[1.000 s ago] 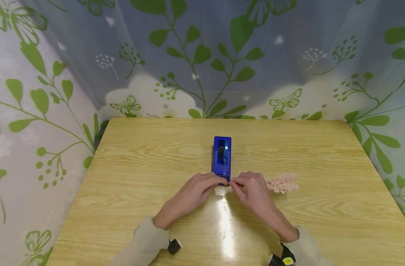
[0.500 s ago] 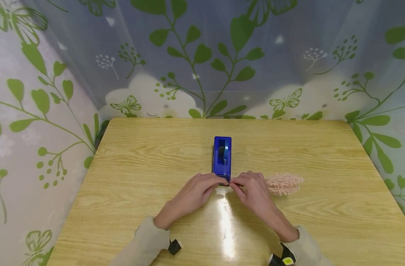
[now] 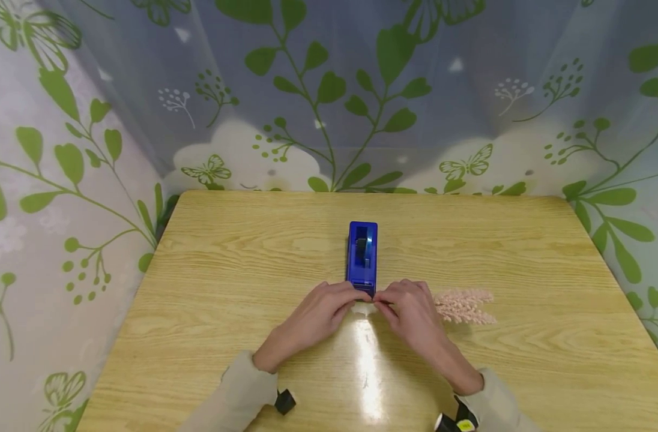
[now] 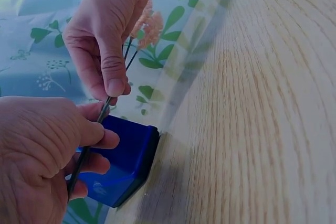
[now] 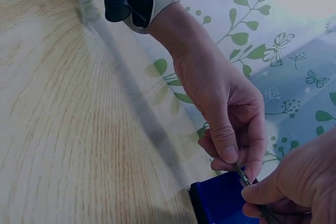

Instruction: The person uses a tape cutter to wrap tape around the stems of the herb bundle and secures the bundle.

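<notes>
Pink artificial flower sprigs (image 3: 464, 306) stick out to the right of my right hand (image 3: 412, 315). Their thin dark stems (image 4: 130, 59) run leftward between both hands. My right hand pinches the stems between thumb and fingers. Farther along, my left hand (image 3: 315, 312) grips the bundled stem (image 4: 82, 163) with thumb and curled fingers. The two hands nearly meet just at the near end of a blue tape dispenser (image 3: 362, 277), which stands on the table. Whether tape is on the stems is too small to tell. In the right wrist view, the blossoms are out of sight.
The wooden table (image 3: 226, 252) carries the dispenser near its middle. Behind and beside it hangs a leaf-patterned curtain (image 3: 329, 120). A small black camera (image 3: 285, 402) is worn at the left wrist.
The pink sprigs have turned and spread into a fork, reaching slightly farther right and lower. Both hands and the tape dispenser stay almost where they were.
</notes>
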`<state>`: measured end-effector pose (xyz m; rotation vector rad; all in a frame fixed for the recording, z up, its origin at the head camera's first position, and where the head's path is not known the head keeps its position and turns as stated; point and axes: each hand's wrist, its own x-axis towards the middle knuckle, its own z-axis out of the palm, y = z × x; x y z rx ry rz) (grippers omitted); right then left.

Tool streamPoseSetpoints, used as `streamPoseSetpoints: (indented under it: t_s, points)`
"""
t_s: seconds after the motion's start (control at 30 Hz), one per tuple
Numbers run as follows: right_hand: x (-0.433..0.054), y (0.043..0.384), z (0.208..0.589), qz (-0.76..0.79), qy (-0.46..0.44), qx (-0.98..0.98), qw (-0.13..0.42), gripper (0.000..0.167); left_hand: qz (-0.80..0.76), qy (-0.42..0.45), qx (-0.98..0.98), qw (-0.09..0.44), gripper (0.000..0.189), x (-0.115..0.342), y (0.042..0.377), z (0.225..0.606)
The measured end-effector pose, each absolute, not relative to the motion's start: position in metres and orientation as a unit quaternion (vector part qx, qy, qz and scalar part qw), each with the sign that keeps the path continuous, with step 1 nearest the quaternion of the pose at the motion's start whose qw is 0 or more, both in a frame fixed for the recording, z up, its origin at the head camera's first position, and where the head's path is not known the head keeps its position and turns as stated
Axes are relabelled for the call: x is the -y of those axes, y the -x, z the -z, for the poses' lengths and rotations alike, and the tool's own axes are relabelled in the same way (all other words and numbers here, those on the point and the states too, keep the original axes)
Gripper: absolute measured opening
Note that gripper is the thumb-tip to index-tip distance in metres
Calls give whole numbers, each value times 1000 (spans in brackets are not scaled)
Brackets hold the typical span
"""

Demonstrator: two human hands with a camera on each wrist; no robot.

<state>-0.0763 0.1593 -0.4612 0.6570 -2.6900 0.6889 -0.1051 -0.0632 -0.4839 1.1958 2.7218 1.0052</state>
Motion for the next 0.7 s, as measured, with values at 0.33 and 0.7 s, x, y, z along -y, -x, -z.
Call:
streamPoseSetpoints:
  t_s: [0.33,0.7]
  points:
    - [-160,76,464,-206,-250,933,157,17,-348,-384,-854,46,29,61,103,483]
    - [-158,77,469,-227,-261,929,130,22,-407,-306,-852,118,24,59,101,483]
